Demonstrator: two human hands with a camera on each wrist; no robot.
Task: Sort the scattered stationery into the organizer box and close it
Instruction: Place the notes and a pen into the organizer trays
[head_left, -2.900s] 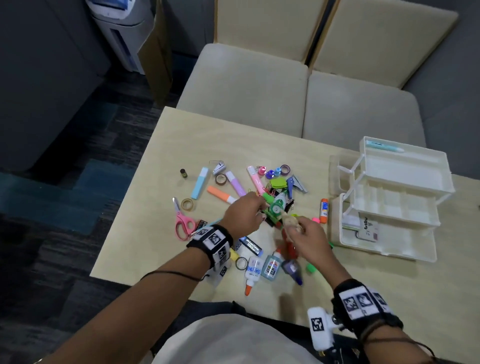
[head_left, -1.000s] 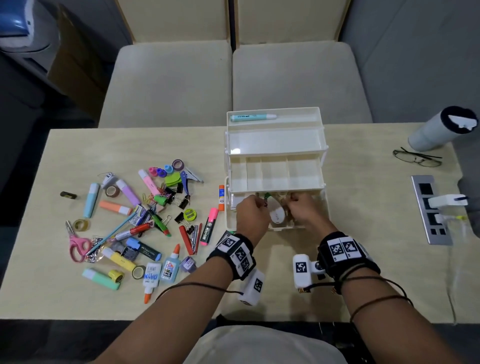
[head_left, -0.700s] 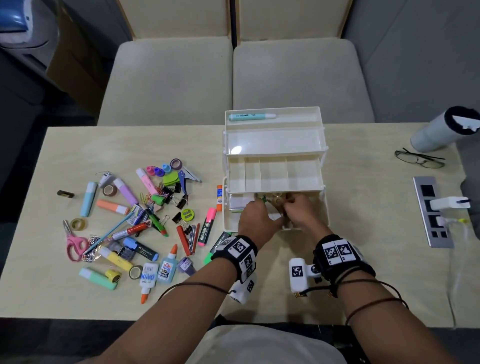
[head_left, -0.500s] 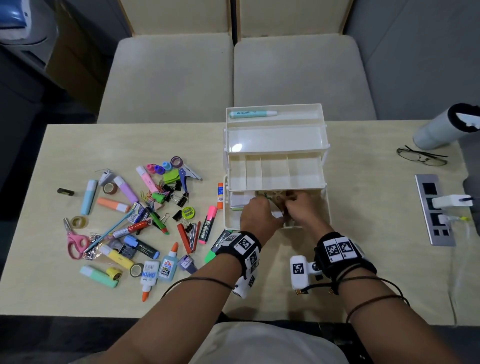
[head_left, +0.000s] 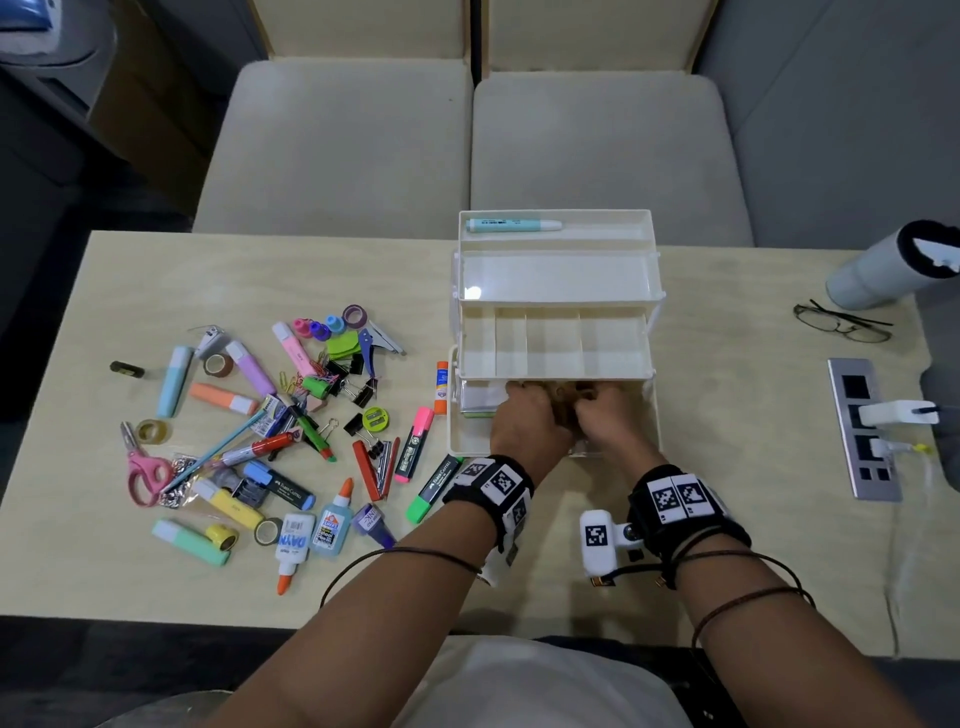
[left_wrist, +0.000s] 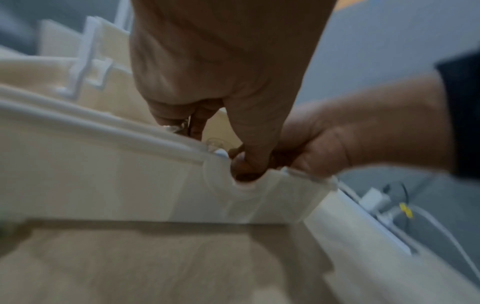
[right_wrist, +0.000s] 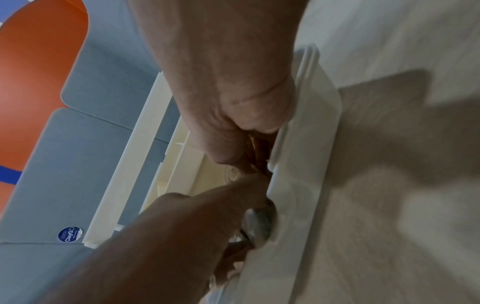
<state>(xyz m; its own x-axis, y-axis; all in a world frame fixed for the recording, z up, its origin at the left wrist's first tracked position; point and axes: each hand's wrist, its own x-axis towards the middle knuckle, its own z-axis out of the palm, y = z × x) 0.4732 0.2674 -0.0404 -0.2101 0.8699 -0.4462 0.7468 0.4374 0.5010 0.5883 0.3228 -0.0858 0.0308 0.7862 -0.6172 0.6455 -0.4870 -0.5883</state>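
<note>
We have both hands, left hand (head_left: 524, 421) and right hand (head_left: 610, 415), curled down in the organizer box (head_left: 556, 280) bottom tray, contents of either grip unclear, one pen (head_left: 511, 225) stowed, stationery pile (head_left: 270, 426) left of box unsorted, box unclosed.

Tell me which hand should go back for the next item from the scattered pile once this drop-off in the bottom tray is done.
Left, probably. The left hand is on the side of the organizer box nearest the stationery pile, with the green highlighter close by its wrist. The right hand would have to cross over the left arm.
</note>
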